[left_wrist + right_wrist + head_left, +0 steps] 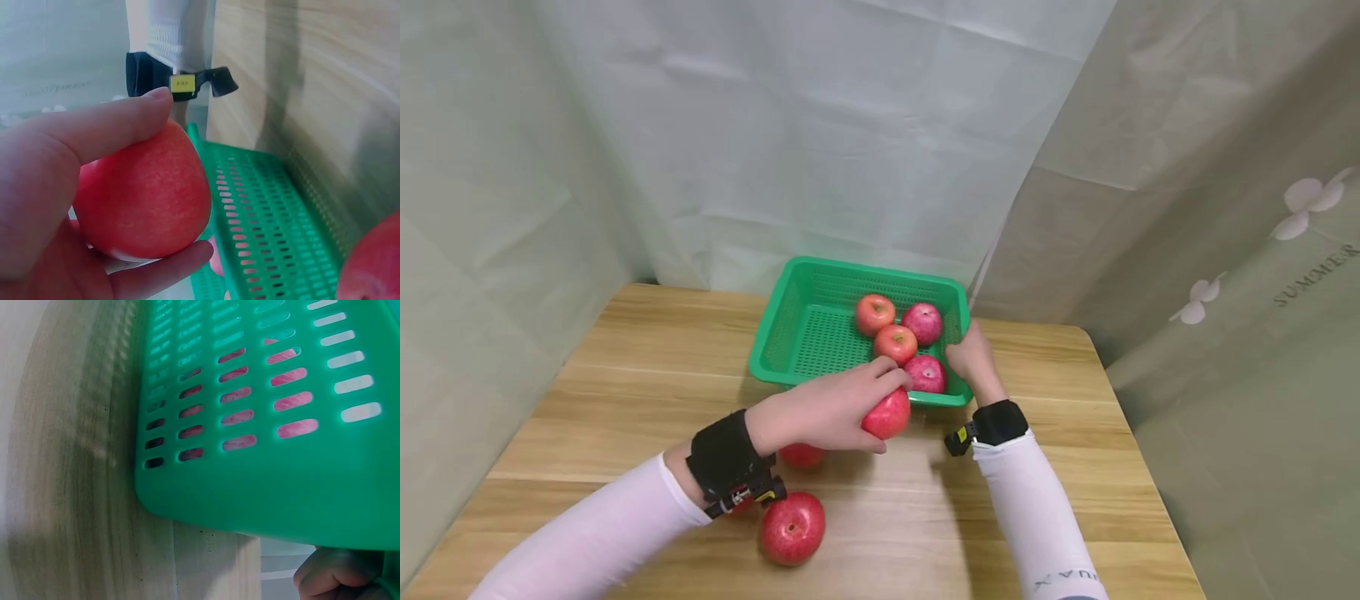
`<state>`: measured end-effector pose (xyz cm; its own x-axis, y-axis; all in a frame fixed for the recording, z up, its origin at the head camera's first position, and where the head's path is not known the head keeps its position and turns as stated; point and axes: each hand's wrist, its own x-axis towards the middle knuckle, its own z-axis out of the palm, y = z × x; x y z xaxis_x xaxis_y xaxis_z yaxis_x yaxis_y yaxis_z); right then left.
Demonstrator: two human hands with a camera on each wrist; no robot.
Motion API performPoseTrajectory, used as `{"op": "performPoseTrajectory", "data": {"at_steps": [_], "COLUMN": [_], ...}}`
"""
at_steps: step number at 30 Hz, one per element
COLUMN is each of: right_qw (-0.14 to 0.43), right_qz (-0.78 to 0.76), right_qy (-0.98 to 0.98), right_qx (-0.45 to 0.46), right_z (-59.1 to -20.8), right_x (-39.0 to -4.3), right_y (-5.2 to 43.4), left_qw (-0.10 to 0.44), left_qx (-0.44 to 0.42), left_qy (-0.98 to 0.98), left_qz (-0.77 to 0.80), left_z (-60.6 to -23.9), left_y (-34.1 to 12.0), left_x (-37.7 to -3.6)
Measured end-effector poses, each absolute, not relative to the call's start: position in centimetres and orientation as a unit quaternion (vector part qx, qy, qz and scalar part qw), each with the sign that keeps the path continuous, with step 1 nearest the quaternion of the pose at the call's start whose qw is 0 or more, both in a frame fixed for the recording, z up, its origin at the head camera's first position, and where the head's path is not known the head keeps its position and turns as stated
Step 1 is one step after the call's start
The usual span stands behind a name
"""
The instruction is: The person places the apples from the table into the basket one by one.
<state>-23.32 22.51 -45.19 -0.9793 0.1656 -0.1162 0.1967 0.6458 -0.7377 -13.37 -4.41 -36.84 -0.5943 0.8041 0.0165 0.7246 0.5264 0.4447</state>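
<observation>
A red apple (887,414) is in my left hand (838,410), fingers and thumb around it, at the front edge of the green plastic basket (762,346). The left wrist view shows this apple (147,194) between thumb and fingers, close beside the perforated basket wall (256,219). My right hand (974,363) grips the basket's right rim near the front corner. In the right wrist view its curled fingers (334,575) show at the rim, partly hidden by the basket. Inside the basket, several apples (896,343) lie toward the right side.
On the wooden table (1037,500), a large red apple (793,529) lies nearest me. Another apple (802,455) shows partly below my left hand, and one more is mostly hidden behind the left wrist strap. A pale curtain (850,150) hangs behind the basket.
</observation>
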Motion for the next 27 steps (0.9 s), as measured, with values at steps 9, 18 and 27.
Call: {"op": "performPoseTrajectory", "data": {"at_steps": [9, 18, 27], "right_qw": [0.017, 0.023, 0.022], "right_qz": [-0.402, -0.395, -0.398], "right_qy": [0.910, 0.913, 0.912], "right_qx": [0.098, 0.102, 0.100], "right_z": [-45.2, -45.1, -45.3], "right_x": [-23.4, -23.4, -23.4], "right_y": [22.4, 22.4, 22.5], "left_qw": [0.095, 0.082, 0.089], "left_qx": [0.423, 0.366, 0.291], "left_qy": [0.873, 0.899, 0.921], "left_qz": [0.222, 0.225, 0.241], "left_z": [-36.1, -37.3, -39.3], "left_y": [-5.0, -5.1, -5.0], "left_x": [-15.2, -17.9, -20.1]}}
